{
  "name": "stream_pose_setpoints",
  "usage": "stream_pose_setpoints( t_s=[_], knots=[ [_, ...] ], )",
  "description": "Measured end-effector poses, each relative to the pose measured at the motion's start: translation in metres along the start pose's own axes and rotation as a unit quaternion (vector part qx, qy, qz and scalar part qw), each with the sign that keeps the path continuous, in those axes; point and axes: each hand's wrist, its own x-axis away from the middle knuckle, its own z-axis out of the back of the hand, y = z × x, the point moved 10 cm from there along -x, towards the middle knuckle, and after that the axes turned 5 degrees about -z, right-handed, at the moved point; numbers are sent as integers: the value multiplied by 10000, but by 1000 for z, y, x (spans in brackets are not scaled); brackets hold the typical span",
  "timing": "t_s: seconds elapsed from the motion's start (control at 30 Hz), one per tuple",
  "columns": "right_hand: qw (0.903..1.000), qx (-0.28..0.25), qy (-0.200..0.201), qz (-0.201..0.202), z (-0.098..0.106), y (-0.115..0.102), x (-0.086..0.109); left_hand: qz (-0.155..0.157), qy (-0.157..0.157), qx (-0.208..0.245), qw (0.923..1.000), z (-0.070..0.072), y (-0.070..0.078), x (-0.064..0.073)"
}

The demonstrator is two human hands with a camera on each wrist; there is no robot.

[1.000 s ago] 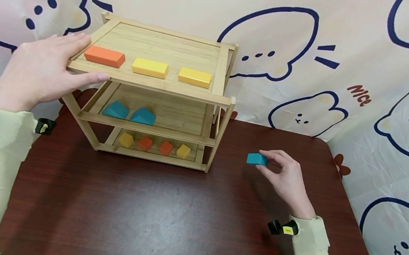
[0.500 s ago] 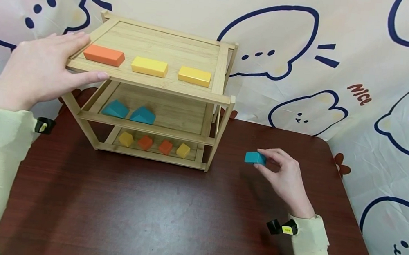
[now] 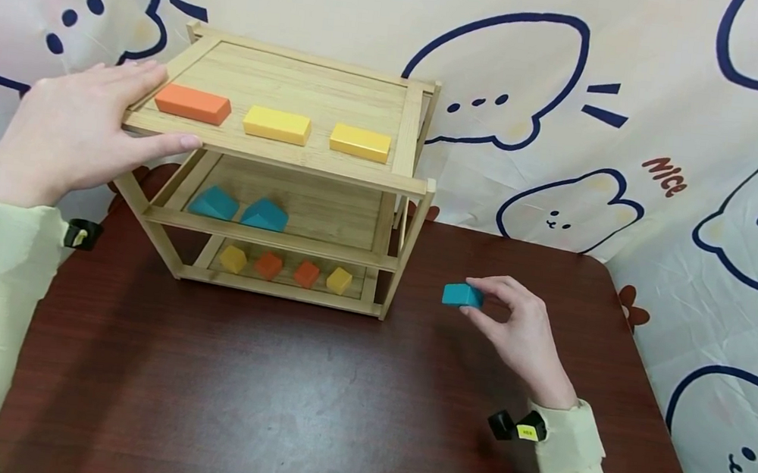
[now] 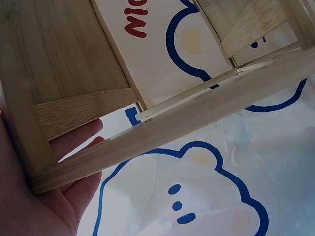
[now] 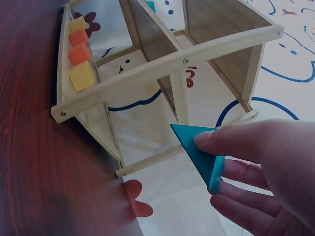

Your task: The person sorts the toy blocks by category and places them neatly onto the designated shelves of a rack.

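Note:
My right hand [image 3: 522, 334] pinches a teal triangular block [image 3: 459, 295] between thumb and fingers, held above the table to the right of the shelf. In the right wrist view the flat triangular face of the block [image 5: 198, 151] shows, thumb pressed on it. A three-tier wooden shelf [image 3: 312, 81] stands at the back. My left hand [image 3: 70, 127] grips its top left corner, thumb along the front edge; the left wrist view shows fingers [image 4: 81, 137] behind the wooden frame. Two similar teal blocks [image 3: 264, 214] lie on the middle tier.
On the top tier, an orange bar block [image 3: 193, 104] and two yellow bar blocks [image 3: 277, 125] line the front. Yellow and orange cubes [image 3: 269, 265] sit in a row on the bottom tier. Beneath is a dark wood table [image 3: 281, 395]; a printed cloth [image 3: 729, 87] hangs behind and to the right.
My right hand has shifted slightly left toward the shelf, carrying the teal triangular block. The left hand and the shelf have stayed in place.

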Motion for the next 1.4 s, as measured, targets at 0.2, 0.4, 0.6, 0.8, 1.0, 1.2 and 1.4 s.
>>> stream_pose_setpoints(
  t_s=[0.2,0.4,0.6,0.8,1.0,1.2,1.4],
  knots=[
    [9999,-138,-54,57,-4,-7,0,9,-27,23,10000,-1,-1,0],
    [9996,-214,-75,162,-8,-14,0,42,-31,8,10000,-2,-2,1],
    [9992,-257,-137,273,-14,-19,0,60,-38,-2,10000,-3,-3,0],
    [9985,-350,-218,354,-19,-26,-1,66,-39,-6,10000,-3,-3,0],
    [9980,-366,-250,455,-24,-34,-3,8,11,27,10000,-2,-2,0],
    [9964,-394,-265,698,-28,-44,-4,13,32,8,10000,-1,-2,0],
    [9950,-469,-305,830,-32,-49,-4,-1,49,6,10000,0,-1,0]
  ],
)
